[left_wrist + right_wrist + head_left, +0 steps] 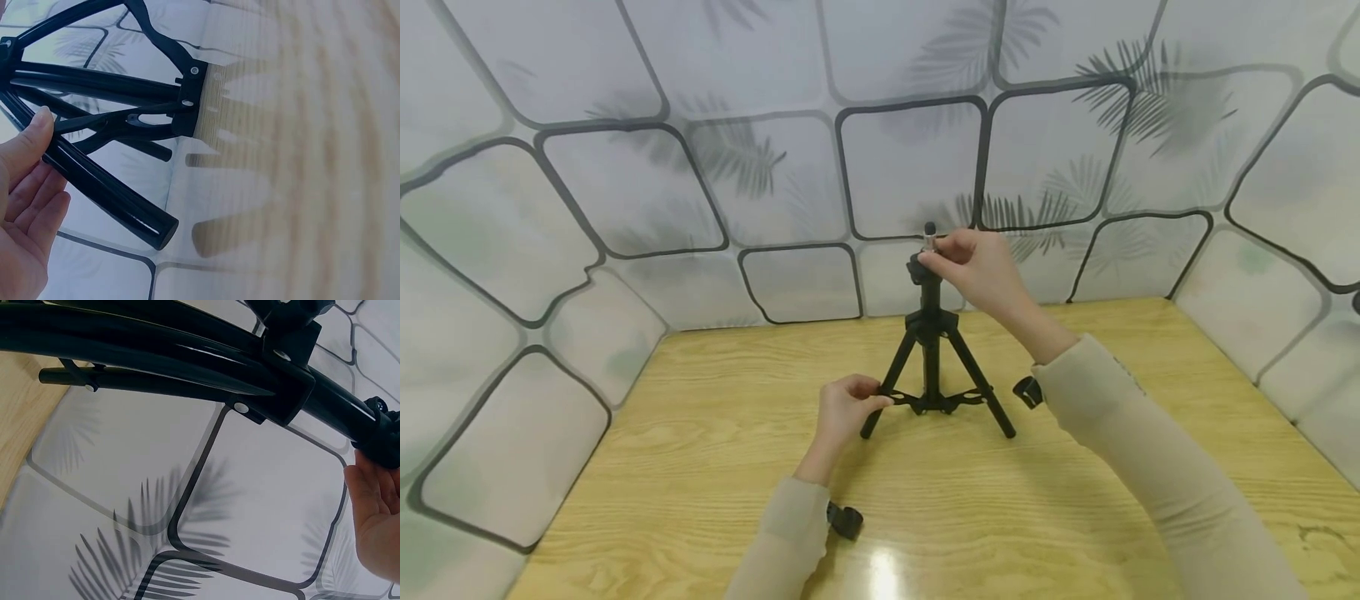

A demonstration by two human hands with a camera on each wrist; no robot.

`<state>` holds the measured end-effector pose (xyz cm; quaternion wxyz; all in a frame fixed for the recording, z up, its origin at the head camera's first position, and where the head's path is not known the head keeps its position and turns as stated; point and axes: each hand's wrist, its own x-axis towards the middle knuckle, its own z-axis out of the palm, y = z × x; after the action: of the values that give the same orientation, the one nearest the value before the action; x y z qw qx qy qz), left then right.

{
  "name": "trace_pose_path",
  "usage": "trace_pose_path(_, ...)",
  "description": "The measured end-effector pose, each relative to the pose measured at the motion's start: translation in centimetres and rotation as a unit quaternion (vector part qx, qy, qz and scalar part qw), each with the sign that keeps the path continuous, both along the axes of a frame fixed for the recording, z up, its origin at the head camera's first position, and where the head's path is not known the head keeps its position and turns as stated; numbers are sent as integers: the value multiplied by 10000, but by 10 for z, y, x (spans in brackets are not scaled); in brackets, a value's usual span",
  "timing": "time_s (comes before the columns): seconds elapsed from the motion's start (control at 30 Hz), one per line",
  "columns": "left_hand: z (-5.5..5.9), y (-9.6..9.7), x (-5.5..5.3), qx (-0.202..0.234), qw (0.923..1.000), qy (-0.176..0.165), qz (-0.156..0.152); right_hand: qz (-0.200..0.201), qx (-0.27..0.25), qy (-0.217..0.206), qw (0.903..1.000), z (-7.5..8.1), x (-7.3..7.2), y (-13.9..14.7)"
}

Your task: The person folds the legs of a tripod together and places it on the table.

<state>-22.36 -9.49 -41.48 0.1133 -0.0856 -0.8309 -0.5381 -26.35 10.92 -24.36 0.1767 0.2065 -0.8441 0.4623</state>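
A small black tripod point(931, 358) is upright with its legs spread over the table. My left hand point(841, 412) pinches its left leg near the lower brace, thumb on one side and fingers behind. In the left wrist view, the end of that leg point(125, 197) appears apart from the tabletop, where its reflection shows. Up at the tripod's head point(917, 268), my right hand point(979, 265) pinches with thumb and forefinger beside a silvery post point(929, 242) with a dark tip. The right wrist view shows the fingers against the dark head, partly cut off by the frame.
The wooden table point(715, 467) lies below. A patterned cloth wall point(910, 167) with leaf prints stands behind and on both sides. Black wrist-worn pieces, one a strap-like band point(846, 522) at the left cuff and another point(1028, 392) by the right cuff, stick out from the sleeves.
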Motion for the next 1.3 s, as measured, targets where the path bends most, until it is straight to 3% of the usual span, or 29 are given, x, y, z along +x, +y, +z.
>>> trace_pose_path(0.37, 0, 2, -3, 65, 9999, 104, 18, -60, 65, 96, 9999, 2, 3, -1)
trace_pose_path(1.3, -2, 13, -4, 213, 9995, -31, 214, -52, 155, 299, 9994, -1, 1, -1)
